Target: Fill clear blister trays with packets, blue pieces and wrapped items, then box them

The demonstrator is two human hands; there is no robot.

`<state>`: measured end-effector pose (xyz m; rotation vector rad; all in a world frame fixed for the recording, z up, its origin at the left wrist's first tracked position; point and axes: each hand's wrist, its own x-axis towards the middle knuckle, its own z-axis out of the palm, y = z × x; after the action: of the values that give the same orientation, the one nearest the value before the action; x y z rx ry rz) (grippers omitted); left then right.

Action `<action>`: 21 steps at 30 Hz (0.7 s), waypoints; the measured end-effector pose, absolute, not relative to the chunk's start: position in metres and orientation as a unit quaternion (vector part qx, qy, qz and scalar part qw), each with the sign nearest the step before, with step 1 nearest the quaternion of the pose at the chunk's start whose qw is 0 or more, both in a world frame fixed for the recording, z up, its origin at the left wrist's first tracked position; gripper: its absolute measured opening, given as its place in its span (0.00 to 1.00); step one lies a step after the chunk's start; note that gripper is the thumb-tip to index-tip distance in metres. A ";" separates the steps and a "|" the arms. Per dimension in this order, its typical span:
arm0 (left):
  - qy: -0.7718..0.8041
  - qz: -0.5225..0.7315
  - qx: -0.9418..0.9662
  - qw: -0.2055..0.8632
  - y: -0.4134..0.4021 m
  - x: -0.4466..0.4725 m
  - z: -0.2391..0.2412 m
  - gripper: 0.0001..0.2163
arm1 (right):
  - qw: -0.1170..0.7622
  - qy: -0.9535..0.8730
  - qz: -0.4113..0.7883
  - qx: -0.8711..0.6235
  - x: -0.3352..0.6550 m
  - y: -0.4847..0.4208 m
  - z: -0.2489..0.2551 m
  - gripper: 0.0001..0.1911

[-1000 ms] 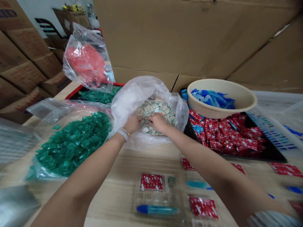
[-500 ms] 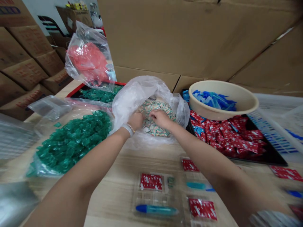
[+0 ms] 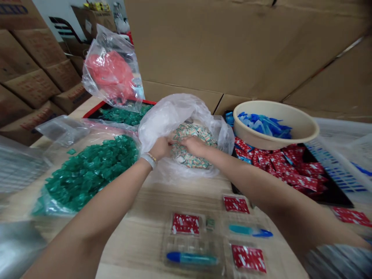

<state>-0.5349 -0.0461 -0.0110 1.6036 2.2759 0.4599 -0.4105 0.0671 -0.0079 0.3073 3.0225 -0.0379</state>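
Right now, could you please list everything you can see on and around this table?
Clear bag: one, holding small multicoloured packets, centre.
Green packets: heap, left.
Bag of red stuff: one, back left.
Bowl: one, beige, blue pieces inside, right.
Red sachets: pile, black tray, right.
Clear trays: near edge, holding red sachets and blue pens.
Cardboard boxes: brown, left and behind.
Left hand, right hand: in the centre bag, on the packets.

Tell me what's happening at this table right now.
A person has both hands in an open clear plastic bag of small multicoloured packets. The left hand and right hand meet over the pile, fingers curled among the packets. A heap of green packets lies to the left, red sachets to the right, and clear trays with sachets and blue pens lie nearer.
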 end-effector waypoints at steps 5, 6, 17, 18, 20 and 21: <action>0.818 0.136 0.540 0.147 -0.040 -0.521 -0.024 0.08 | -0.008 0.991 0.001 0.130 -0.400 0.056 -0.008 0.13; 0.822 0.134 0.535 0.144 -0.040 -0.518 -0.026 0.08 | -0.021 0.991 -0.005 0.135 -0.397 0.055 -0.008 0.12; 0.793 0.169 0.569 0.138 -0.040 -0.507 -0.019 0.09 | -0.084 0.985 -0.085 0.124 -0.379 0.056 -0.024 0.11; 0.790 0.172 0.572 0.140 -0.040 -0.507 -0.019 0.09 | -0.080 0.985 -0.084 0.127 -0.380 0.056 -0.025 0.11; 0.782 0.178 0.579 0.144 -0.041 -0.509 -0.020 0.08 | -0.073 0.986 -0.082 0.129 -0.382 0.057 -0.027 0.10; 0.779 0.182 0.582 0.144 -0.042 -0.510 -0.021 0.07 | -0.070 0.986 -0.080 0.131 -0.382 0.057 -0.027 0.10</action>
<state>-0.5104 -0.0418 -0.0215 1.6782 2.2466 0.5240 -0.3823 0.0565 -0.0273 0.4318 3.2429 -0.2646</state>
